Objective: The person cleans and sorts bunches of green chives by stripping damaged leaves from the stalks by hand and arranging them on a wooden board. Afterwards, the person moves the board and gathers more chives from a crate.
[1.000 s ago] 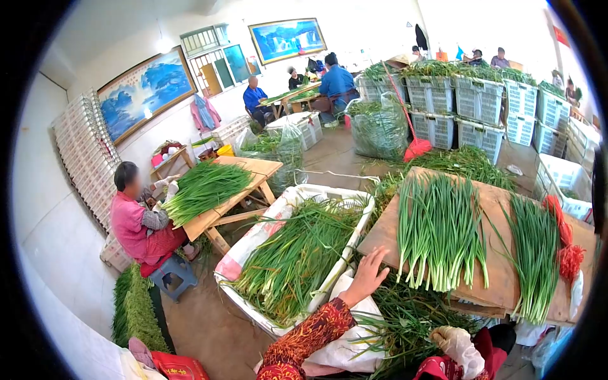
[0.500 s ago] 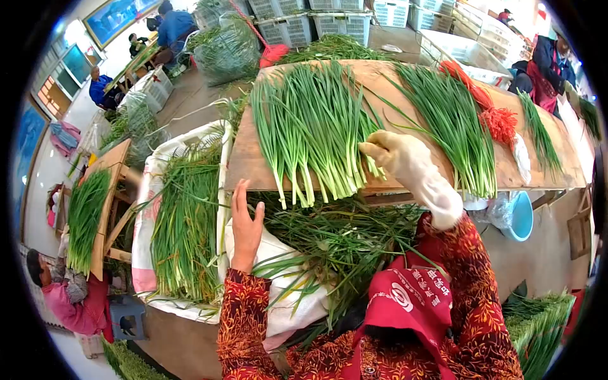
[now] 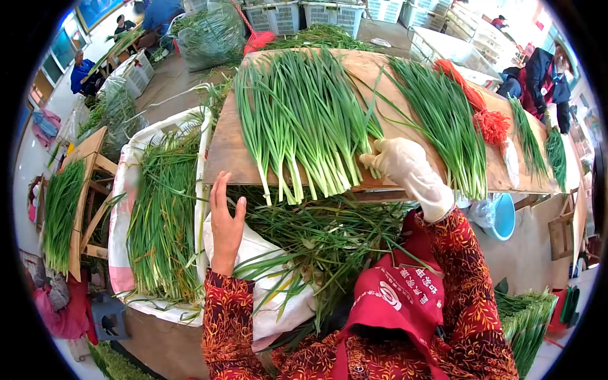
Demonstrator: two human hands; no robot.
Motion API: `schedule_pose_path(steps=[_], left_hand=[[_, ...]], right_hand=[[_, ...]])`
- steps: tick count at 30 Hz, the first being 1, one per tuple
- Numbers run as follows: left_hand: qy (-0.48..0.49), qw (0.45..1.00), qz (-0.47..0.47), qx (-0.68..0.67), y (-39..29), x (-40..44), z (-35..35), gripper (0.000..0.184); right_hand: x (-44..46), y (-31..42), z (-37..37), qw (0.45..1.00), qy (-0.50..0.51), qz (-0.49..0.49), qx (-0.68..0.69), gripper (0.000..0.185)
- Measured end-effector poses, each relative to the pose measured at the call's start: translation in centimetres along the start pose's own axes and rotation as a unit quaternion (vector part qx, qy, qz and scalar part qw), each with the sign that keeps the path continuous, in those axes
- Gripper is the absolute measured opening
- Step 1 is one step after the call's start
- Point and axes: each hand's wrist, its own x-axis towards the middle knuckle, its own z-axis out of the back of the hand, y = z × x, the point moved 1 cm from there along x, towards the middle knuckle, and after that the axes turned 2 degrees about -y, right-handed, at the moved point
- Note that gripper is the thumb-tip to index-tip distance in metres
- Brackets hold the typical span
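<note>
Spread stalks: they lie side by side on the left part of the desk, pale ends toward the near edge; I see no tie on them.
Second bundle: already laid together, to the right of them; a thinner bundle lies farther right.
Loose stalks: not arranged, in the white crate at left; a tangled heap lies below the near edge.
Right hand: gloved, fingers bent at the pale ends of the rightmost spread stalks; whether it grips, I cannot tell.
Left hand: bare, open, just beside the near left corner.
Surface: brown wood, with red strings between the two bundles.
Room: stacked crates and a red broom at the far side; a blue basin at right; one person at far right.
</note>
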Motion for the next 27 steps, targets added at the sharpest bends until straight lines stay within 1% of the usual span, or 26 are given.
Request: schedule_pose_path(steps=[1, 4, 5, 7, 8, 9, 10, 11, 15, 18, 19, 20, 22, 23, 24, 26, 27], left_hand=[[0.002, 1.0, -0.001, -0.003, -0.1, 0.0, 0.0, 0.049], [-0.003, 1.0, 0.004, -0.017, -0.5, 0.3, 0.3, 0.048], [-0.005, 1.0, 0.007, -0.029, -0.4, 0.3, 0.4, 0.048], [-0.013, 0.999, 0.016, -0.051, -0.9, 0.4, 0.6, 0.048], [-0.011, 0.999, 0.004, -0.052, -1.5, 0.5, 0.7, 0.047], [-0.008, 0.999, -0.008, -0.053, -2.0, 0.5, 0.7, 0.047], [-0.005, 0.998, -0.019, -0.055, -2.6, 0.6, 0.7, 0.047], [-0.001, 0.997, -0.026, -0.068, -3.3, 0.5, 0.6, 0.045], [0.021, 0.998, -0.039, -0.051, -3.5, -0.8, -0.1, 0.043], [0.039, 0.997, -0.019, -0.058, -3.8, -1.9, -0.1, 0.043], [0.035, 0.998, -0.02, -0.057, -4.0, -2.2, 0.0, 0.042], [0.036, 0.997, -0.025, -0.059, -4.3, -2.6, 0.1, 0.042], [0.036, 0.997, -0.033, -0.062, -4.9, -3.2, 0.4, 0.041], [0.024, 0.997, -0.041, -0.068, -5.5, -3.4, 0.5, 0.037], [0.033, 0.995, -0.062, -0.076, -6.1, -3.7, 0.5, 0.036], [0.05, 0.989, -0.108, -0.09, -7.2, -4.1, 0.4, 0.033], [0.068, 0.982, -0.126, -0.122, -8.0, -4.3, 0.1, 0.03]], right_hand=[[-0.4, 0.0, 0.1, 1.0, 0.006, -0.005, 0.015, 0.042], [-1.6, 0.2, 0.8, 0.992, -0.114, 0.027, 0.053, 0.039], [-2.2, 0.4, 1.0, 0.982, -0.147, 0.078, 0.084, 0.035], [-2.7, 1.2, -0.4, 0.968, -0.157, 0.185, 0.056, 0.034], [-3.0, 1.7, -1.2, 0.957, -0.161, 0.237, 0.041, 0.033], [-3.2, 2.4, -1.9, 0.955, -0.146, 0.257, -0.025, 0.032], [-2.9, 2.3, -2.8, 0.96, -0.105, 0.249, -0.075, 0.03], [-2.7, 2.1, -3.4, 0.962, -0.11, 0.244, -0.055, 0.028], [-2.2, 1.0, -4.0, 0.969, -0.13, 0.208, 0.03, 0.023], [-2.6, 0.8, -2.7, 0.983, -0.057, 0.146, 0.099, 0.022], [-3.2, 1.0, -1.9, 0.984, -0.046, 0.116, 0.125, 0.022], [-3.7, 1.0, -1.2, 0.973, -0.018, 0.096, 0.209, 0.023], [-4.9, 0.5, 0.1, 0.927, 0.039, 0.054, 0.37, 0.023], [-5.6, 0.1, 0.8, 0.882, 0.066, 0.074, 0.461, 0.023], [-6.8, 0.0, 2.1, 0.867, 0.087, 0.065, 0.487, 0.019], [-9.4, -2.5, 2.7, 0.79, 0.195, 0.162, 0.558, 0.017], [-10.0, -3.1, 2.5, 0.764, 0.298, 0.234, 0.522, 0.016]])
